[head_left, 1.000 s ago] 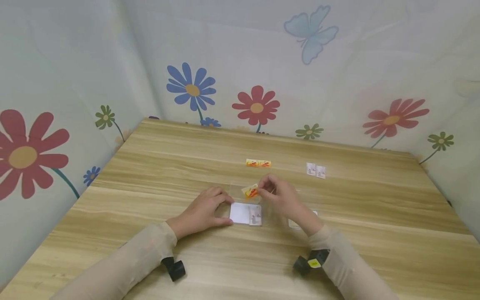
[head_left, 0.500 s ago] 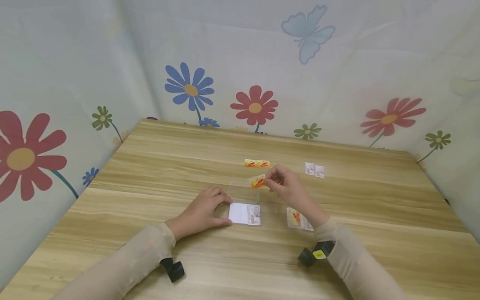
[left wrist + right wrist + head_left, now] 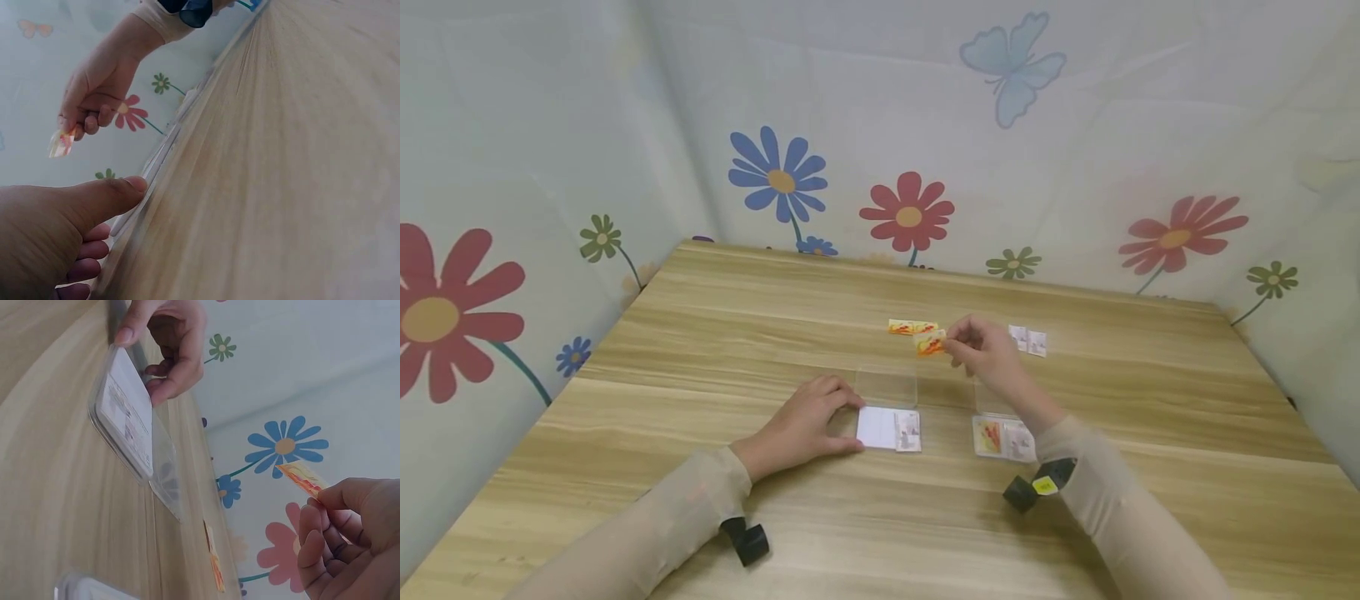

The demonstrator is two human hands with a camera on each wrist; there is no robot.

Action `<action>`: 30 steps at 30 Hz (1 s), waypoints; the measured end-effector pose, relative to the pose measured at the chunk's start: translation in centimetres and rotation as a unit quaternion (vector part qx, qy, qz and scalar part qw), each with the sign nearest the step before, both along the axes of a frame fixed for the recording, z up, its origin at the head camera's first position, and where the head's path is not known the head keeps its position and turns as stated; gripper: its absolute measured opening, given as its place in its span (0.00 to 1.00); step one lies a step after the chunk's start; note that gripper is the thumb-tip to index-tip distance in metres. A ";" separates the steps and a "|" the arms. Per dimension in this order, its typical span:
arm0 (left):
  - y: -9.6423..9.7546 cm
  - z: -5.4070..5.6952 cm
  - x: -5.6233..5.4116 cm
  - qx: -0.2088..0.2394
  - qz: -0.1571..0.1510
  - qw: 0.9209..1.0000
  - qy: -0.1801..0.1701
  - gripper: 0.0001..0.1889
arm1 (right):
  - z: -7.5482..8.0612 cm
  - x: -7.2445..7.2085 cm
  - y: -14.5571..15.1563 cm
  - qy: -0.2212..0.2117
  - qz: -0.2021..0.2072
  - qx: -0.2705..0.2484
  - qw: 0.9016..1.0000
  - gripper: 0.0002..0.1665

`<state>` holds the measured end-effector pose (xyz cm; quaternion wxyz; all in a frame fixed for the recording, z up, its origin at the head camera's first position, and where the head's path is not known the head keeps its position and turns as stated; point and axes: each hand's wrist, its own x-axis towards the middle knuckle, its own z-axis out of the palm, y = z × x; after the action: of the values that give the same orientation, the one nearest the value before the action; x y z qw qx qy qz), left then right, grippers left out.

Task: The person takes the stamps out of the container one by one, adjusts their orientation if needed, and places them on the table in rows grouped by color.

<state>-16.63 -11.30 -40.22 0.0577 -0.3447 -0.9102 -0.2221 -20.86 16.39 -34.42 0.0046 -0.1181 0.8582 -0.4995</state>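
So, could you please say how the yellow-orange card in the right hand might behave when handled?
The yellow-orange card looks thin, so it is probably light. It juts from the right hand without drooping, suggesting some stiffness.

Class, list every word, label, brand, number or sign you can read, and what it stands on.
No text can be read.
Yellow label on the right wrist camera: marks too small.
Orange piece in the right hand: print too small.
Pale piece near the left hand: marks blurred.
Other printed pieces: unreadable.
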 end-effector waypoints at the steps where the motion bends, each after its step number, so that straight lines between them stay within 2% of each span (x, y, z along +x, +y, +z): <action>1: 0.0 0.0 0.0 0.000 0.000 1.000 0.000 0.25 | 0.1 -0.1 0.1 -0.006 -0.007 0.000 1.000 0.07; 12: 0.0 -0.3 -0.2 0.001 0.001 1.000 0.003 0.25 | 0.2 -1.9 1.9 -0.051 -0.061 -0.012 0.997 0.10; 30: -0.1 -1.1 -0.6 0.005 -0.003 1.000 0.006 0.25 | -0.5 -4.0 4.1 -0.073 -0.075 -0.011 0.994 0.14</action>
<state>-17.23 -11.40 -41.30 0.0641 -0.3482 -0.9078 -0.2248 -24.85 20.44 -34.96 0.0282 -0.0170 0.8563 -0.5154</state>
